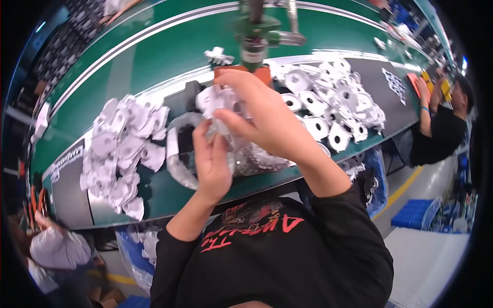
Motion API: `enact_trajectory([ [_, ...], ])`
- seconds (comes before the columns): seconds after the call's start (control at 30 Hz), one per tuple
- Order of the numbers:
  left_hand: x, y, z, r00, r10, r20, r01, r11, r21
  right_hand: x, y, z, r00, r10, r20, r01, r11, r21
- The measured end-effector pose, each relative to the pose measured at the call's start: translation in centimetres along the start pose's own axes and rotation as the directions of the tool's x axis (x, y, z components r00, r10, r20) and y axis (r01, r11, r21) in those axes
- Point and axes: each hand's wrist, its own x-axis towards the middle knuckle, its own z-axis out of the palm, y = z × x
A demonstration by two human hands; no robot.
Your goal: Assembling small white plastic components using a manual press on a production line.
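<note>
Between my two hands is a white moulded plastic part (220, 100), partly covered by my fingers. My left hand (211, 167) grips it from below with the fingers pointing up. My right hand (264, 115) reaches over from the right, thumb and fingers closed around its far side. Just beyond my hands stands a green upright tool (252, 49), blurred, with an orange piece (263, 75) at its foot. Under my hands lies a plastic-wrapped ring-shaped holder (177, 167), next to small shiny pieces (264, 160) that I cannot make out clearly.
A heap of white parts (123, 146) lies at the left, and a larger heap of white parts with round holes (328, 102) at the right. A green conveyor (169, 51) runs behind. Blue plastic-lined bins (379, 179) stand below the bench edge. A co-worker (441, 128) sits at the far right.
</note>
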Motion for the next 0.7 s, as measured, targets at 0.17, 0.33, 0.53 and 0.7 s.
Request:
enact_trajectory([
  [0.17,-0.4,0.7,0.8,0.989,0.136,0.051,-0.132,0.989,-0.069,-1.3,-0.3,2.2,0.999,0.028,-0.035,-0.028,1.0,0.01],
  [0.33,0.1,0.3,-1.7,0.994,0.097,0.044,-0.106,0.893,0.437,-2.0,0.7,1.4,0.977,0.213,0.013,-0.211,0.951,0.227],
  [0.53,5.6,1.1,-4.9,0.842,0.341,0.419,-0.525,0.331,0.784,-4.9,1.2,-2.9,0.899,0.377,0.222,-0.377,0.925,-0.044],
  [0.7,10.9,-3.8,-5.8,0.645,0.288,0.708,-0.742,0.014,0.671,-8.9,3.2,-2.1,0.906,0.195,0.375,-0.14,0.976,-0.169],
])
